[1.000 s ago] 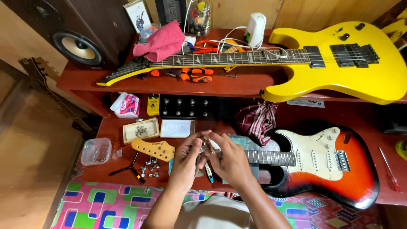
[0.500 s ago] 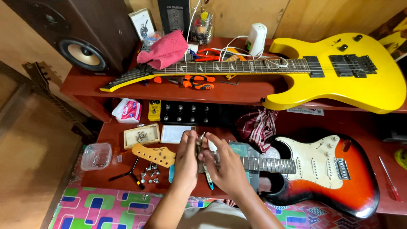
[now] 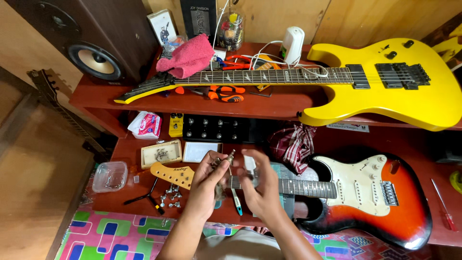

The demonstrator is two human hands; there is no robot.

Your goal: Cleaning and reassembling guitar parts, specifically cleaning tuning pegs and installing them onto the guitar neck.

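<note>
Head view: left hand (image 3: pixel 206 177) pinches a small metal tuning peg (image 3: pixel 228 158); right hand (image 3: pixel 262 188), blurred, curls around a small pale piece (image 3: pixel 250 164) above the sunburst guitar (image 3: pixel 380 202).

A single head-worn camera looks steeply down from above the person's chest, facing forward over the red-brown wooden desk (image 3: pixel 144 202). Both hands sit close at 6 o'clock, the raised red wooden shelf (image 3: pixel 269 107) lies farther toward 12, and the dark wooden speaker cabinet (image 3: pixel 91 43) stands at 10 o'clock.

left hand (image 3: pixel 204 179): raised, fingers curled in a pinching grip | right hand (image 3: pixel 260 185): raised, blurred, fingers bent
</note>
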